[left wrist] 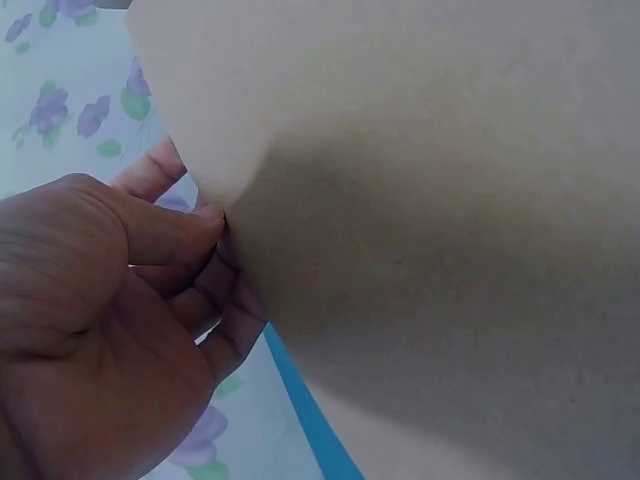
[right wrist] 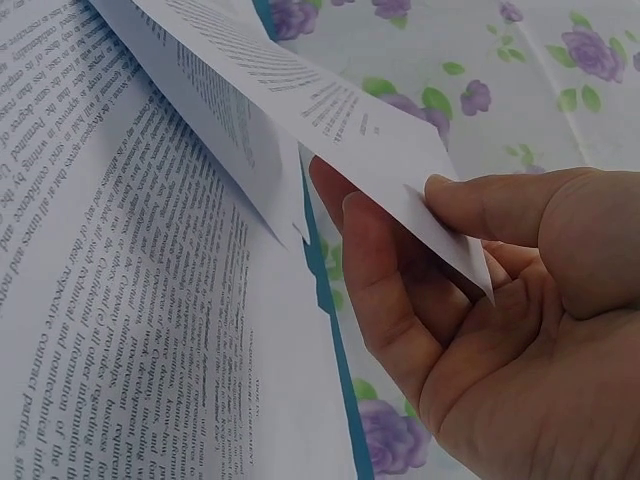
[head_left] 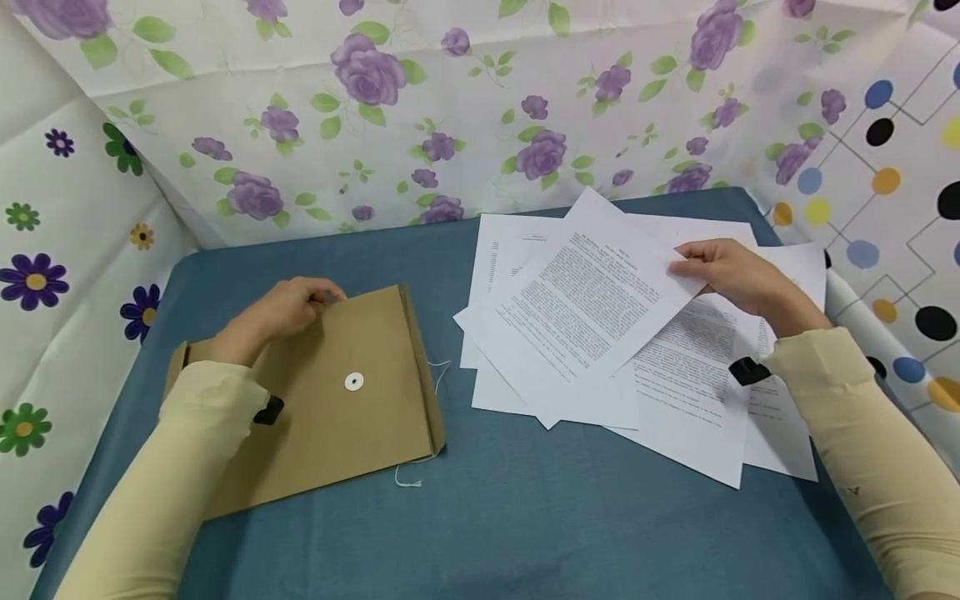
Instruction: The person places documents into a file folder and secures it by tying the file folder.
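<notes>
Floral sheets wall a blue table (head_left: 510,517). Near its left edge, the left hand (head_left: 288,307) pinches the kraft envelope's (head_left: 360,417) far corner. The right hand (head_left: 731,273) pinches a printed page (head_left: 585,312) above scattered papers (head_left: 690,392) toward the right edge.

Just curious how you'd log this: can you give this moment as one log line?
left hand: pinches brown envelope corner | right hand: pinches top printed sheet | loose sheets: on blue table

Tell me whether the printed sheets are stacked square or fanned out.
Fanned out. The printed sheets lie overlapping at different angles on the blue table, corners sticking out, and the right hand pinches the top sheet by its edge.
</notes>
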`<move>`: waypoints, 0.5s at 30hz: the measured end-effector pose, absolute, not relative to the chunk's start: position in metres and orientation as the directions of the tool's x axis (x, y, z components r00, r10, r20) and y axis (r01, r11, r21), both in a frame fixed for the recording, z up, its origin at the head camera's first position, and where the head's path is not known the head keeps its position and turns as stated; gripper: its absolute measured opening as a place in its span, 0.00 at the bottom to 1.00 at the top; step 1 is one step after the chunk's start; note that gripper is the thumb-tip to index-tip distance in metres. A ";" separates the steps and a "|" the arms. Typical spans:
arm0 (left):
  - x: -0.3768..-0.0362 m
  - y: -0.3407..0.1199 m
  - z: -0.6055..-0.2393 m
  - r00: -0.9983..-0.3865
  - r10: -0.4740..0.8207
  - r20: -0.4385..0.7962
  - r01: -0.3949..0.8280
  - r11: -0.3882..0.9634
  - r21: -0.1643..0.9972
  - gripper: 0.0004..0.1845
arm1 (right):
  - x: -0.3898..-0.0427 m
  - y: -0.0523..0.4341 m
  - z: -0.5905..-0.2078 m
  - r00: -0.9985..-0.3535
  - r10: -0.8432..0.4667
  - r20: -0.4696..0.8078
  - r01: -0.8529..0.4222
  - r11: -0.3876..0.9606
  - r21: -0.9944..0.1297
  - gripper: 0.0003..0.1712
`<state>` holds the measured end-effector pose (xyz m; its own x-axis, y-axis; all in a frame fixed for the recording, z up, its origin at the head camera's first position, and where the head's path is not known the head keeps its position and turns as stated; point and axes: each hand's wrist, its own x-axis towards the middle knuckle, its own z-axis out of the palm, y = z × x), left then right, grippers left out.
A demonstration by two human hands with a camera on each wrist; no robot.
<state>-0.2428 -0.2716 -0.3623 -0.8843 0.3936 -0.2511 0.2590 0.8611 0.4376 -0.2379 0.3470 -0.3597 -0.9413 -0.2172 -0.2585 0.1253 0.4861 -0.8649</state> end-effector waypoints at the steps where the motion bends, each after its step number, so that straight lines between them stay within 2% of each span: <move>1: -0.243 -0.270 -0.363 -0.882 0.400 -0.251 0.266 0.860 0.435 0.22 | -0.237 0.347 -0.360 -0.941 -0.216 -0.260 0.127 0.486 -0.864 0.24; 12: -0.243 -0.259 -0.372 -0.863 0.417 -0.286 0.281 0.866 0.415 0.23 | -0.234 0.348 -0.363 -0.938 -0.220 -0.267 0.132 0.485 -0.864 0.25; 15: -0.242 -0.257 -0.373 -0.864 0.415 -0.285 0.285 0.869 0.404 0.20 | -0.233 0.348 -0.364 -0.938 -0.221 -0.267 0.131 0.489 -0.862 0.25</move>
